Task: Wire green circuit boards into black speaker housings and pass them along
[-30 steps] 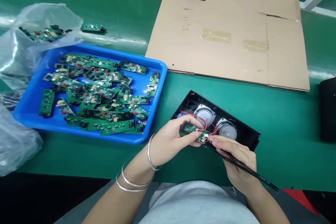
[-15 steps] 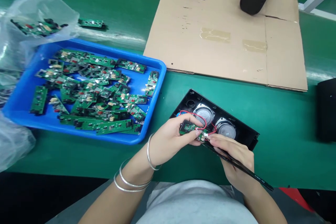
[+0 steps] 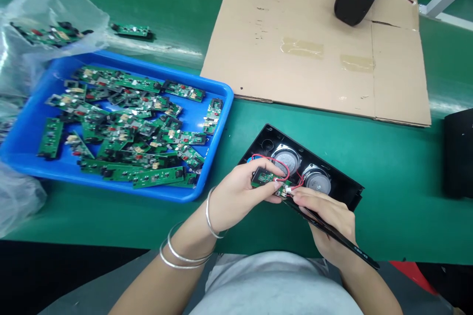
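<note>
I have the left hand point(image 3: 242, 189), fingers clamped on a circuit board point(image 3: 263, 177), over the speaker housing point(image 3: 303, 158) toward the tabletop point(image 3: 391, 172)'s near edge; the right hand point(image 3: 328, 212) pinches black tweezers point(image 3: 342, 240).

“正” on cardboard point(image 3: 314, 78), illegible print on tweezers point(image 3: 342, 240)

Near frame centre, the left hand point(image 3: 242, 189) pinches, thumb point(image 3: 266, 190) opposite fingers point(image 3: 263, 163); just right, the right hand point(image 3: 330, 211) grips, knuckles bent; forearms point(image 3: 153, 291) slant from the bottom edge.
</note>
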A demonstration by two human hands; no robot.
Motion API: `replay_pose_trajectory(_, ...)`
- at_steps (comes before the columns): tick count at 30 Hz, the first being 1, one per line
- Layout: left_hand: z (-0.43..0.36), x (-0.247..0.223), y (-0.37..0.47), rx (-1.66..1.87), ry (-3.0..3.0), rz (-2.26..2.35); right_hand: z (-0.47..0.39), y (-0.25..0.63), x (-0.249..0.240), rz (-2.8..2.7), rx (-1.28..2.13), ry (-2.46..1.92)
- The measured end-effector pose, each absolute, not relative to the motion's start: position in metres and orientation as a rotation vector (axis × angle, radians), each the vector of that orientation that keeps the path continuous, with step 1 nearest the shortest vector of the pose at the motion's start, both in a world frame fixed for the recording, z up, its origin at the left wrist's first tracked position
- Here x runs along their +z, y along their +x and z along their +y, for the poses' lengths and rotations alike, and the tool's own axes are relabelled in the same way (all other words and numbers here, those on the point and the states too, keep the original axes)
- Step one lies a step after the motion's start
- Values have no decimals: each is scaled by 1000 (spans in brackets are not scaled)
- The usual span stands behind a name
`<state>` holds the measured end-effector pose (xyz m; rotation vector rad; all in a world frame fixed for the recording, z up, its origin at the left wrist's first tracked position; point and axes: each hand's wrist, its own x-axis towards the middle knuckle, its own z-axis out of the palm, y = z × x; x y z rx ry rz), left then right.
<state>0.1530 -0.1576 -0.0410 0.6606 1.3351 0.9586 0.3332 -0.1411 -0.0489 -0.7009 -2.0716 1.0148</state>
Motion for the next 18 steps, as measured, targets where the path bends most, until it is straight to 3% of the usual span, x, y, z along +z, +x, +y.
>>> replay_pose_trajectory(18,-161,-43,152,960,667,1347,-141,332,-51,-2098,1013,-675)
